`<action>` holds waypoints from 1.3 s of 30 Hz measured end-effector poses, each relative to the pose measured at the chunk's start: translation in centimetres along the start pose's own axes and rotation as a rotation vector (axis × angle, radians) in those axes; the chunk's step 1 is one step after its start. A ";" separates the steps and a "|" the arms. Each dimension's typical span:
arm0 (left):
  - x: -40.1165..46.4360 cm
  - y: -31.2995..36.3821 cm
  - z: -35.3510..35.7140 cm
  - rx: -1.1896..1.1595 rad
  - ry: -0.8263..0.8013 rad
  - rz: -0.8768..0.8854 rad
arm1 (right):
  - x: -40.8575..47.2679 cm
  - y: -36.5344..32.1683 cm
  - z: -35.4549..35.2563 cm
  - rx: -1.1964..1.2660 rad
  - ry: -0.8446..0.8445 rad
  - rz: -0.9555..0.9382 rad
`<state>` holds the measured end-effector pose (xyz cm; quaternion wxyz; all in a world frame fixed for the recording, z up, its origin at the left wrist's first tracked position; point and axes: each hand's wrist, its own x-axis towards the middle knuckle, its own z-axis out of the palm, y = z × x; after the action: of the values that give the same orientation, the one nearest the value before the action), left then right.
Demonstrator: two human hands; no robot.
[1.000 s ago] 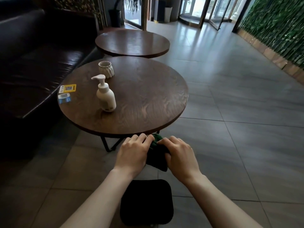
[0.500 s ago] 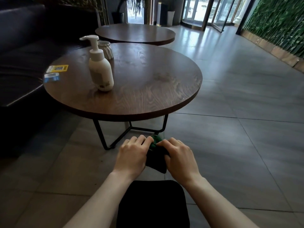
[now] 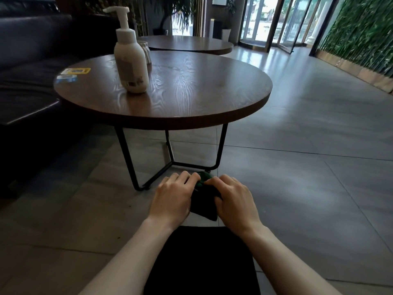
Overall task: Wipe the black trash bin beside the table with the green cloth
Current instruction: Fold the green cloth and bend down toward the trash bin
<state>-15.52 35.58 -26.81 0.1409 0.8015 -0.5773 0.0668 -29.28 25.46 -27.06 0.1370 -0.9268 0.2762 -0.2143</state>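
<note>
The black trash bin stands on the floor at the bottom centre, between my forearms, seen from above. A little beyond and above its far edge, my left hand and my right hand both grip the dark green cloth, which is bunched between them. Most of the cloth is hidden by my fingers. The cloth hangs just above the bin's far rim; whether it touches the bin I cannot tell.
A round wooden table on black metal legs stands just ahead, bearing a white pump bottle, a small cup and two cards. A second round table is behind it. A dark sofa lines the left; grey tiled floor lies to the right.
My head has dropped lower and closer, so the table now looms above eye level and the bin looks larger. Both hands keep the same grip on the cloth.
</note>
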 end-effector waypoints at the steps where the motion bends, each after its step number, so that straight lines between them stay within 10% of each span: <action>1: -0.2 0.0 0.1 0.002 0.011 0.001 | -0.1 0.0 0.2 -0.006 0.009 -0.011; 39: -5.9 5.5 -1.4 -0.378 0.216 -0.045 | -6.3 -0.3 -1.4 0.158 0.062 -0.032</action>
<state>-22.58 39.74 -26.26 0.3514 0.7615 -0.5432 0.0398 -34.57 29.13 -27.71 0.1976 -0.9105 0.2475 -0.2661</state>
